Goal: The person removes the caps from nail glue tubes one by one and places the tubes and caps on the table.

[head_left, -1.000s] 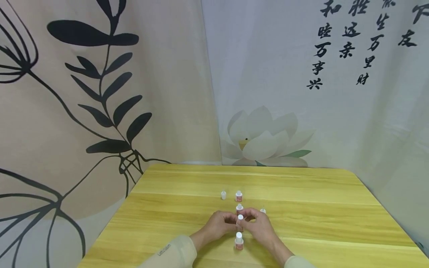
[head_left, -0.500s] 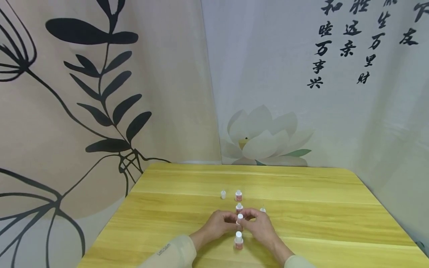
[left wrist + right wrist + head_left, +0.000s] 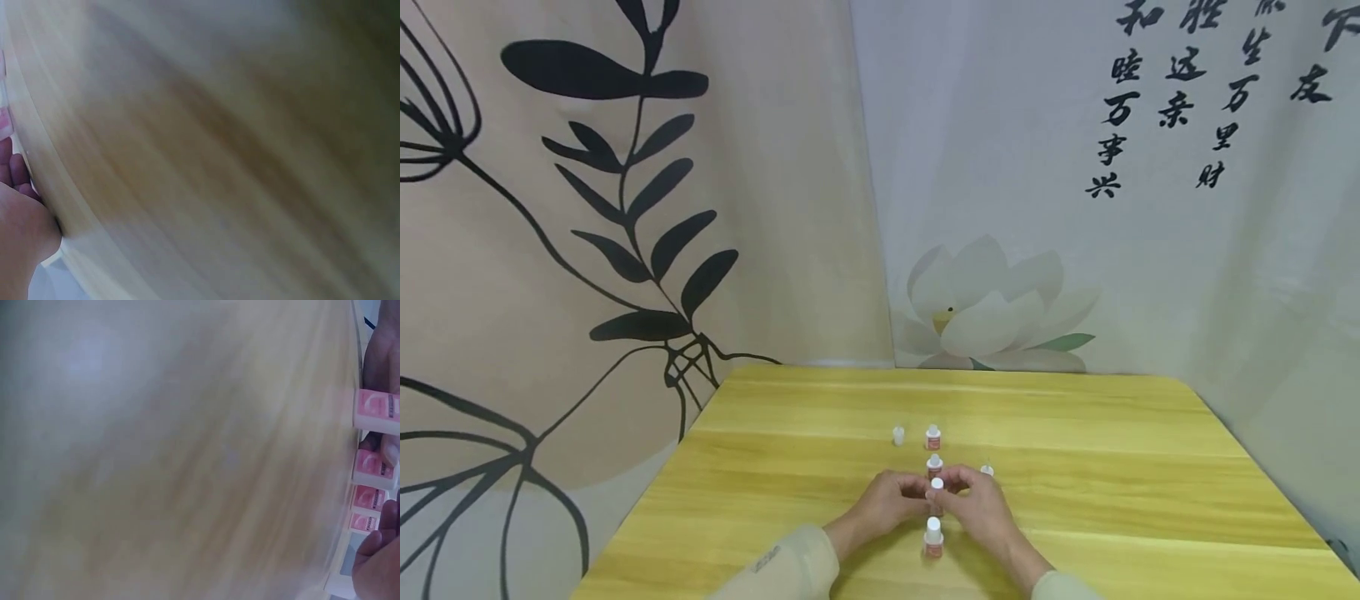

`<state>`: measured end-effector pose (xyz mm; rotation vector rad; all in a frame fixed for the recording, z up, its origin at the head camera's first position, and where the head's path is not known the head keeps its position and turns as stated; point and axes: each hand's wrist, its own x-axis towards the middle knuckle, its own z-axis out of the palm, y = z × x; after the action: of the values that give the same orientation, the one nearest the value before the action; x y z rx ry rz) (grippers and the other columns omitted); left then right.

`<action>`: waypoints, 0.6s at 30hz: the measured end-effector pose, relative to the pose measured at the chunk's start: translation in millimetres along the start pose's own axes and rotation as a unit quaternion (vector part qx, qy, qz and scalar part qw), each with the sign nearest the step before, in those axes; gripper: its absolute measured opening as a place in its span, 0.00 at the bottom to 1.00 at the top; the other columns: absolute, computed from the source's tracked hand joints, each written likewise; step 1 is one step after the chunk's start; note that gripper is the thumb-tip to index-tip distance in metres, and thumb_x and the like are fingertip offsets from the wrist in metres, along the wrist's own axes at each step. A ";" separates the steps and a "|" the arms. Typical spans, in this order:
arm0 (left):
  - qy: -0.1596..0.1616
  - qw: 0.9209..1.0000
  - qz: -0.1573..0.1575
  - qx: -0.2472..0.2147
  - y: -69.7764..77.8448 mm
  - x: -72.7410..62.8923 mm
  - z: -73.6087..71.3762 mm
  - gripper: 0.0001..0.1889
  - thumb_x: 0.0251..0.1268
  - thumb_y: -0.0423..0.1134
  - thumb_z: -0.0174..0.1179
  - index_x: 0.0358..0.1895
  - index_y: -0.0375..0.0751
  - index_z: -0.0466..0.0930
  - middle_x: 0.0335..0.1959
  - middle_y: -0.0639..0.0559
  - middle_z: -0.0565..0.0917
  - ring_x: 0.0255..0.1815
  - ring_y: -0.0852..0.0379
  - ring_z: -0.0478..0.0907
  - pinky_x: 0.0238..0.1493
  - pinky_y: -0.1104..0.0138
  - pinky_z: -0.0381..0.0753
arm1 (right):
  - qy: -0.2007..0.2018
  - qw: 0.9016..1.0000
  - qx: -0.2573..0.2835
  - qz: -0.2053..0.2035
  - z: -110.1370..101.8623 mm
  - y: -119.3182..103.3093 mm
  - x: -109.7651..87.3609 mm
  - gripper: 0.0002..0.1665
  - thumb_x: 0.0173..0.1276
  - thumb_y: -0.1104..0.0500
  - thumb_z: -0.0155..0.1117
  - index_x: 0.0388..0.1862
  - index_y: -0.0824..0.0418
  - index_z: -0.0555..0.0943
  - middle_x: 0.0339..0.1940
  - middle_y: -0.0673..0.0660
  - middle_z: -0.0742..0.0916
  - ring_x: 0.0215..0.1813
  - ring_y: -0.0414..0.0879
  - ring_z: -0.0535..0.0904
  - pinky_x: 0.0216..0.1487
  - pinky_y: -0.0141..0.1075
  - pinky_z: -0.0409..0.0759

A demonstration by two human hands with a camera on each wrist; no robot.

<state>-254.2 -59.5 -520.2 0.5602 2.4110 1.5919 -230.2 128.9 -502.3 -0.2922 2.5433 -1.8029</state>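
Observation:
Several small bottles with pink labels stand upright in a row in the head view. Both my hands meet at one of them, a white-capped bottle [image 3: 936, 508]. My left hand [image 3: 883, 502] grips its body from the left, partly covering it. From the other side, my right hand [image 3: 981, 504] pinches it at the cap [image 3: 937, 483] with thumb and index finger. Nearest me stands another capped bottle [image 3: 933, 539]. Beyond my fingertips are a third bottle [image 3: 934, 464], partly hidden, and a farther bottle [image 3: 933, 438], both with narrower white tops. The right wrist view shows pink-labelled bottles [image 3: 378, 412] along its right edge.
A small white piece [image 3: 898, 436] stands left of the farthest bottle. Another white piece [image 3: 987, 471] with a thin tip shows just behind my right hand. The wooden table [image 3: 1112, 475] ends at a printed curtain [image 3: 790, 208] along its back edge.

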 end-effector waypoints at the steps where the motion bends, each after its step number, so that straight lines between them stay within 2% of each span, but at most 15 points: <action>1: -0.001 1.000 0.000 0.000 0.1 0.5 0.0 0.08 0.59 0.42 0.72 0.41 0.47 0.88 0.36 0.60 0.87 0.41 0.62 0.81 0.48 0.66 0.79 | 0.001 1.000 -0.002 0.000 -0.4 -0.2 0.1 0.13 0.61 0.52 0.74 0.40 0.57 0.84 0.37 0.50 0.84 0.44 0.47 0.77 0.44 0.40 0.75; 9: -0.003 1.000 -0.002 0.001 0.4 2.2 0.0 0.08 0.58 0.43 0.73 0.39 0.50 0.88 0.35 0.62 0.87 0.40 0.62 0.82 0.48 0.66 0.79 | -0.017 1.000 0.002 0.002 -4.5 -0.3 -0.4 0.14 0.62 0.52 0.73 0.43 0.57 0.85 0.38 0.51 0.84 0.46 0.48 0.76 0.43 0.41 0.75; 18: -0.007 1.000 0.003 -0.015 1.8 -0.1 -0.7 0.08 0.58 0.41 0.72 0.40 0.48 0.88 0.37 0.60 0.87 0.42 0.62 0.82 0.48 0.67 0.80 | -0.014 1.000 0.015 0.001 -2.5 -0.7 0.7 0.16 0.61 0.52 0.74 0.43 0.59 0.83 0.40 0.51 0.84 0.46 0.48 0.77 0.48 0.42 0.74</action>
<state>-254.0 -59.5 -518.3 0.5716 2.3742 1.6190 -231.0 131.0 -500.7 -0.3117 2.4957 -1.8205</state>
